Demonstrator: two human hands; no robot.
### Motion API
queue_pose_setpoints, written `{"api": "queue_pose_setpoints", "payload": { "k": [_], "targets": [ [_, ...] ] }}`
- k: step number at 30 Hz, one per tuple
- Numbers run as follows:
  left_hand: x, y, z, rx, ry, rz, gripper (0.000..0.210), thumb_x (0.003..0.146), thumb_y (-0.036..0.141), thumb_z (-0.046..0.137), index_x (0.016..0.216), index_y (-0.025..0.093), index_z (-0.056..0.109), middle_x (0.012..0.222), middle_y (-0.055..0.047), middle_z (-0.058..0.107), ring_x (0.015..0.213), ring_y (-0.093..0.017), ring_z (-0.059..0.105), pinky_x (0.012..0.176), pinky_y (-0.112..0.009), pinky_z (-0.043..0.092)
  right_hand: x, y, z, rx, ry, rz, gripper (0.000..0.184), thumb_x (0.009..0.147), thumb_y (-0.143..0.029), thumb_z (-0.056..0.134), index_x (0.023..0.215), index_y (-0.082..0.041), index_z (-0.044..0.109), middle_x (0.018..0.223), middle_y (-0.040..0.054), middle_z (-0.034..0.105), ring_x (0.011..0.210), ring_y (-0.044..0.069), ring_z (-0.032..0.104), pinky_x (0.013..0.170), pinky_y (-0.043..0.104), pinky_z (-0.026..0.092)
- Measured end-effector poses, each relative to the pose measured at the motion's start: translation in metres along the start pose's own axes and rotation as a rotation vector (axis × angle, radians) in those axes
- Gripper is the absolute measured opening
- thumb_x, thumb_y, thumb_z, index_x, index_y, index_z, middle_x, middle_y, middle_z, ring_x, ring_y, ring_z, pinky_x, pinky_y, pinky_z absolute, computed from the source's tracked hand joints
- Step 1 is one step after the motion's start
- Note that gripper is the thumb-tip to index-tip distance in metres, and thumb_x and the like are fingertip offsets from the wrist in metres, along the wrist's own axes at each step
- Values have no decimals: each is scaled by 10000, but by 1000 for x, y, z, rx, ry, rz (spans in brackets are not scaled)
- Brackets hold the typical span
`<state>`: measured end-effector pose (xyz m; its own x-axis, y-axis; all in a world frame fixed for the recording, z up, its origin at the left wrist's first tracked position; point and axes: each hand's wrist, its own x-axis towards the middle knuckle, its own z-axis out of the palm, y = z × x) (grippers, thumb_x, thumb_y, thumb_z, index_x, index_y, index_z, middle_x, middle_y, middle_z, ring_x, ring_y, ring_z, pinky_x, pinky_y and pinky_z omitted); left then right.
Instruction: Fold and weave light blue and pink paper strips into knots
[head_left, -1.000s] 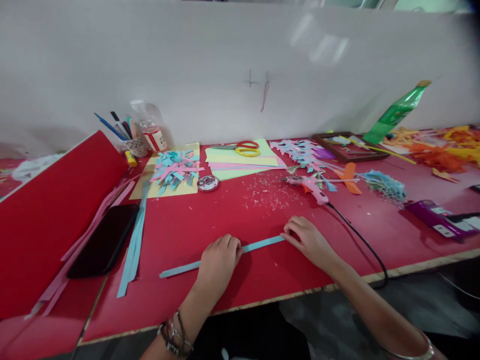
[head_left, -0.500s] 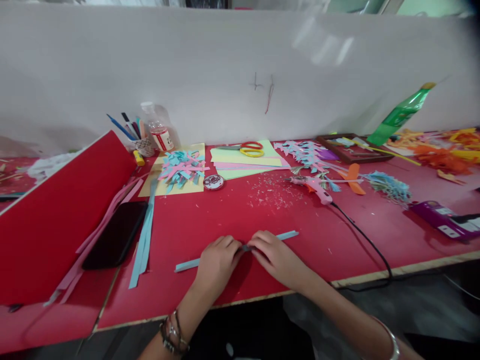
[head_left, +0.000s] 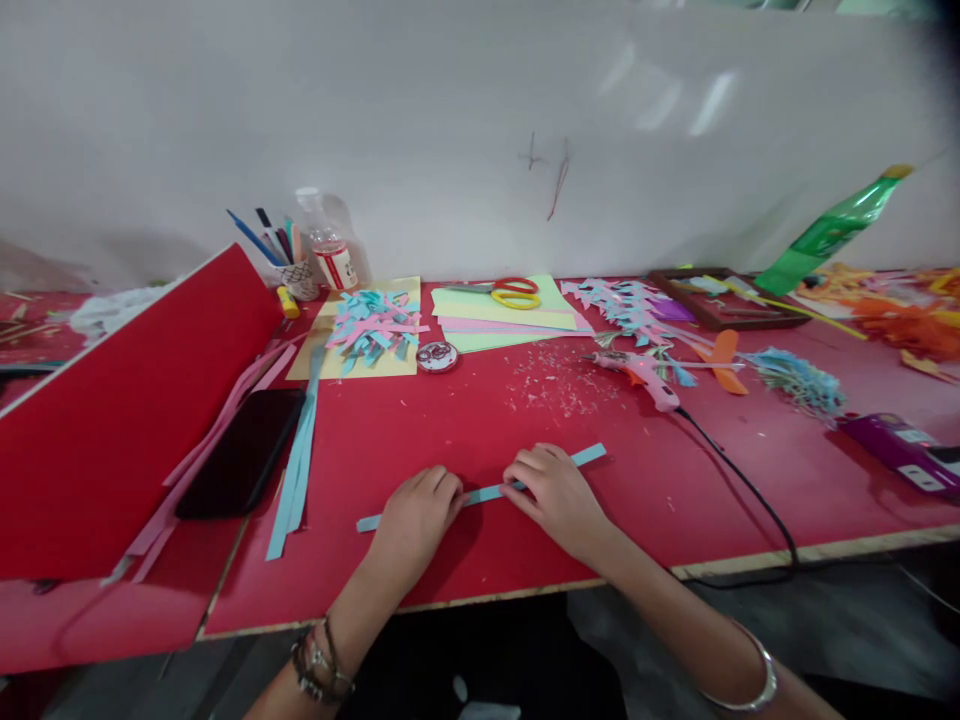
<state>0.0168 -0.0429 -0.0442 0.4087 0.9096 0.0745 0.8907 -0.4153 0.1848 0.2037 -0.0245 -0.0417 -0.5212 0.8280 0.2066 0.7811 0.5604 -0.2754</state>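
Observation:
A long light-blue paper strip (head_left: 482,495) lies slantwise across the front of the red table, passing under both hands. My left hand (head_left: 421,515) pinches it left of its middle, fingers curled and thumb against the strip. Right of the middle, my right hand (head_left: 551,498) grips the same strip between thumb and fingers. A short bare stretch shows between the hands, and both ends stick out beyond them. More blue paper strips (head_left: 298,470) lie to the left, beside a black phone (head_left: 241,455).
A pink glue gun (head_left: 646,375) with a black cord lies at right, near a purple power strip (head_left: 900,452). Scissors (head_left: 514,292) rest on coloured paper sheets (head_left: 480,335). Cut paper bits (head_left: 375,328) are heaped at back left. A green bottle (head_left: 832,232) leans at right.
My hands have moved apart along the strip, the left one going left, so more blue paper shows between them. The view has shifted slightly.

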Motion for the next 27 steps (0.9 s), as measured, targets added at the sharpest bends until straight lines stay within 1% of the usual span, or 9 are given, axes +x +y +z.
{"api": "queue_pose_setpoints", "payload": {
  "k": [5, 10, 15, 18, 21, 23, 25, 27],
  "targets": [
    [-2, -7, -3, -29, -13, -50, 150, 800, 244, 381, 745, 160, 491, 728, -24, 518, 665, -148, 484, 601, -263, 380, 0, -1, 1, -5, 14, 24, 169, 796, -270, 413, 720, -190, 540, 719, -9, 547, 725, 123, 475, 888, 346, 215],
    [-13, -23, -8, -168, -68, -61, 124, 794, 241, 396, 765, 161, 486, 771, -24, 511, 701, -135, 485, 628, -248, 387, -1, -2, 1, -21, 13, 46, 162, 792, -271, 413, 718, -200, 538, 714, -21, 546, 717, 114, 484, 921, 372, 171],
    [-22, -29, -10, -217, -54, -83, 125, 805, 227, 367, 800, 169, 477, 798, -25, 500, 723, -135, 477, 655, -258, 389, 1, -7, -2, -82, 37, 40, 154, 772, -217, 411, 676, -191, 529, 678, -17, 532, 683, 113, 473, 934, 401, 138],
    [-22, -27, -9, -216, -44, -73, 131, 809, 214, 354, 785, 166, 473, 790, -24, 496, 716, -134, 473, 655, -261, 390, 7, -17, -1, -73, 44, 26, 120, 746, -206, 437, 666, -185, 524, 678, -11, 524, 685, 119, 461, 922, 393, 166],
    [-22, -25, -8, -204, -24, -48, 132, 808, 209, 354, 797, 165, 478, 794, -26, 498, 728, -136, 473, 663, -265, 391, 11, -32, 4, 1, 45, -17, 89, 744, -238, 464, 721, -189, 535, 717, 2, 525, 733, 135, 456, 877, 354, 239],
    [-23, -24, -7, -177, 2, -15, 128, 801, 209, 374, 864, 173, 479, 836, -31, 506, 766, -146, 473, 684, -277, 388, 13, -42, 8, 23, 36, -58, 89, 756, -230, 461, 746, -189, 540, 737, 12, 528, 748, 143, 451, 820, 326, 286],
    [-26, -24, -7, -142, 21, 15, 148, 793, 209, 391, 913, 185, 474, 871, -31, 513, 795, -154, 471, 698, -288, 384, 12, -47, 10, 32, 25, -69, 95, 769, -207, 451, 749, -187, 542, 744, 18, 530, 744, 145, 449, 756, 304, 315],
    [-30, -24, -7, -114, 24, 26, 143, 793, 211, 392, 898, 191, 486, 858, -25, 523, 787, -154, 474, 693, -288, 382, 11, -49, 12, 57, 13, -53, 101, 774, -188, 448, 740, -183, 543, 739, 19, 531, 732, 142, 451, 708, 286, 324]
  ]
}}
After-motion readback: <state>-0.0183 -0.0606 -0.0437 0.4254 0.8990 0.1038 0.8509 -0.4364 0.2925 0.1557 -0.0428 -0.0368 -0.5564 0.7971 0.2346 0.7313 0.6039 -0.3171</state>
